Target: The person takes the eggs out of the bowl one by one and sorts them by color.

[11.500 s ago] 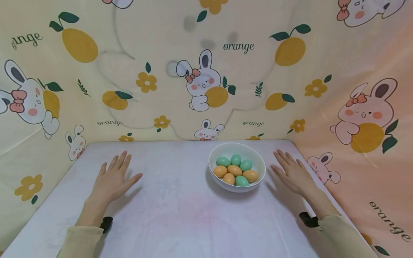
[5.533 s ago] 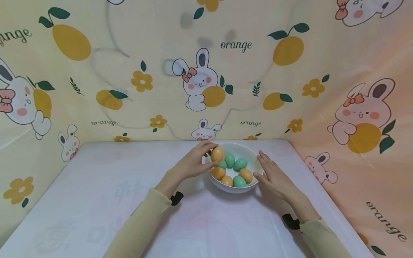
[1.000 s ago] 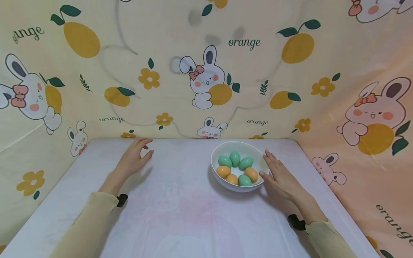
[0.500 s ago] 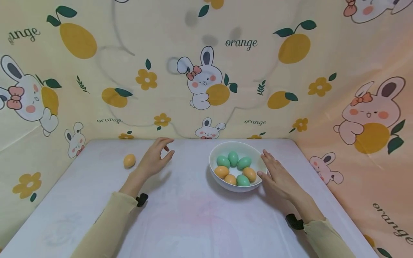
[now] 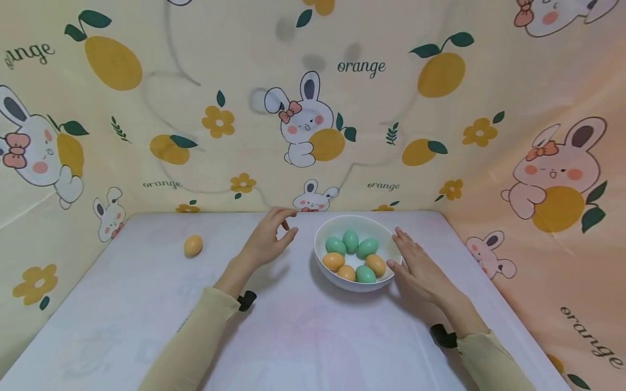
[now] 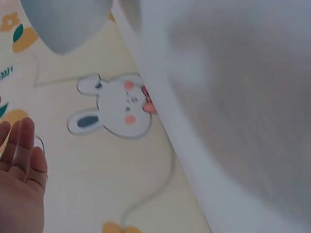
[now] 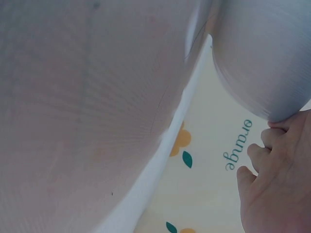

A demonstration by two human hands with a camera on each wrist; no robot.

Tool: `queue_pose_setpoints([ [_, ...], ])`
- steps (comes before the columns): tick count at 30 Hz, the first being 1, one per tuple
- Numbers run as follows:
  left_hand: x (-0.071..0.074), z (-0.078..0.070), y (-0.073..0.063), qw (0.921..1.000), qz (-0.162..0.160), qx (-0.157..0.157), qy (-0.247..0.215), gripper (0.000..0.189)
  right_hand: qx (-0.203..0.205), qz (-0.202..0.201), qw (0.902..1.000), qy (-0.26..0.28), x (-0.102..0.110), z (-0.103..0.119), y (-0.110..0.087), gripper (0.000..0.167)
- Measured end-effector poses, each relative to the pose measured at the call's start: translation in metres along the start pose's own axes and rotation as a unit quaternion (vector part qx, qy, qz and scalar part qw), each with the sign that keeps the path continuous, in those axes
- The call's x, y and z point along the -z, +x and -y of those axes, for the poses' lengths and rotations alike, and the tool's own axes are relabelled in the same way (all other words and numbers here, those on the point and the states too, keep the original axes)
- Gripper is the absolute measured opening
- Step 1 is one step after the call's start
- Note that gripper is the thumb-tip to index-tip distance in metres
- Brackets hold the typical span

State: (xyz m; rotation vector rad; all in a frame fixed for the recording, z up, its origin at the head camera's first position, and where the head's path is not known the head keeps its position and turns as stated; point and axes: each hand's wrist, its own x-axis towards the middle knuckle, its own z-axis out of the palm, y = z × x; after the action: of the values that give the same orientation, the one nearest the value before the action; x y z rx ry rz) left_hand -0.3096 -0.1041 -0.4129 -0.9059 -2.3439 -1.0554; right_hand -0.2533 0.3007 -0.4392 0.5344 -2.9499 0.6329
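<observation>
A white bowl [image 5: 326, 273] on the right half of the table holds several green eggs [image 5: 368, 248] and three orange eggs [image 5: 333, 261]. Apart from them, a lone orange egg [image 5: 193, 246] lies far left on the tabletop. My left hand [image 5: 266, 236] is empty over the table, just left of the bowl, its fingers loosely bent. At the bowl's right side my right hand [image 5: 420, 269] rests with fairly straight fingers against the rim. In the right wrist view, fingers [image 7: 274, 138] touch the underside of the bowl [image 7: 267, 53].
The white-covered table [image 5: 293, 336] ends at a fabric backdrop [image 5: 235, 70] printed with rabbits and oranges, which also runs along both sides. Black wrist straps [image 5: 247, 300] sit at both sleeve cuffs.
An orange egg, lifted from the bowl by my left hand earlier, now lies on the table at far left. My empty left hand has moved right, toward the bowl. The right hand stays at the bowl.
</observation>
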Motion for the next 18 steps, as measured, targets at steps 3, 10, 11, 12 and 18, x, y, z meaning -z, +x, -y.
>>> queue_pose_setpoints([
  [3,-0.010,-0.007,0.006,0.9999,0.010,-0.008,-0.003,0.045,0.002,0.001,1.0000,0.000,0.000,0.001,0.000,0.079],
  [10,-0.032,-0.022,0.020,0.9986,0.045,-0.029,-0.007,0.044,0.002,0.000,1.0000,-0.006,-0.001,0.001,0.001,0.079],
  [11,-0.034,-0.025,0.022,0.9980,0.053,-0.033,-0.004,0.043,0.002,-0.001,1.0000,-0.006,-0.001,0.001,0.001,0.079],
  [12,-0.035,-0.028,0.024,0.9974,0.063,-0.035,0.000,0.042,0.002,-0.002,1.0000,-0.006,-0.001,0.001,0.001,0.079],
  [18,-0.043,-0.042,0.037,0.9877,0.147,-0.046,0.027,0.043,0.001,-0.001,1.0000,-0.006,0.000,0.000,0.001,0.079],
])
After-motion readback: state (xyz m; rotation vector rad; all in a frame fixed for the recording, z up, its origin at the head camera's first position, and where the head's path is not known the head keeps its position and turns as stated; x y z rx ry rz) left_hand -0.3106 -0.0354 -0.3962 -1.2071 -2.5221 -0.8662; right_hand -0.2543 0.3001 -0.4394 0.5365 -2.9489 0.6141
